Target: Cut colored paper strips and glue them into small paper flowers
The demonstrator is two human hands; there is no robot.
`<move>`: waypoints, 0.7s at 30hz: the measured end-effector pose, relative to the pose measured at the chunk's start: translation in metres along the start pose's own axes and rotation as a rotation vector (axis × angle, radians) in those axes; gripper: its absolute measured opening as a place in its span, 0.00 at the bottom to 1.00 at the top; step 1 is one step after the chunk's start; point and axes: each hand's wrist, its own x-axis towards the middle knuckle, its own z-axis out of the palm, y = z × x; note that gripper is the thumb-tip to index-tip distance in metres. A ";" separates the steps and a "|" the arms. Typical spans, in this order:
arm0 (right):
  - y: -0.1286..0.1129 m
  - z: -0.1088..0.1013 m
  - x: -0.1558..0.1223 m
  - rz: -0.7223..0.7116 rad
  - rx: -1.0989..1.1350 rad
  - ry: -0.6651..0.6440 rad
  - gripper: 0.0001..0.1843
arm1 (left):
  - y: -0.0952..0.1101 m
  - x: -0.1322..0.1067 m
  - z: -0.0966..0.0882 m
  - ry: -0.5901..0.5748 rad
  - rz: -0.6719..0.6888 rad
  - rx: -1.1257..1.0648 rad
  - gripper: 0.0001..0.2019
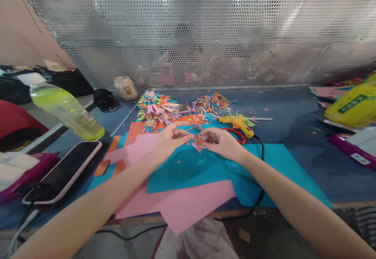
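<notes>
My left hand (170, 137) and my right hand (221, 140) meet over the middle of the table, both pinching a small pink and orange paper flower (199, 141) between their fingertips. Under them lie teal paper sheets (190, 169) and pink paper sheets (188, 206). A yellow glue gun (236, 123) lies just behind my right hand, with red-handled scissors (239, 134) partly hidden by that hand. A pile of finished colourful paper flowers (154, 108) sits behind my left hand.
A phone (63, 171) lies at the left beside a tilted green drink bottle (66, 108). Paper scraps (210, 104) litter the back. A yellow bag (354, 104) and a purple-edged box (355, 149) stand at the right. A perforated metal screen (205, 24) closes the back.
</notes>
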 end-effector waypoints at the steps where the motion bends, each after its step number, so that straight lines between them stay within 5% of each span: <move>1: 0.000 0.000 0.000 0.006 -0.004 0.002 0.12 | 0.000 0.000 0.000 0.005 0.003 -0.025 0.23; 9: 0.001 0.000 0.002 0.044 -0.035 0.025 0.13 | 0.003 0.002 0.000 -0.032 -0.021 -0.274 0.17; 15: 0.002 0.000 -0.001 -0.010 0.026 -0.014 0.20 | 0.003 0.002 -0.003 -0.014 0.085 -0.054 0.17; 21: 0.003 0.002 -0.004 -0.034 0.045 -0.022 0.27 | 0.002 -0.005 0.001 -0.142 0.087 0.180 0.25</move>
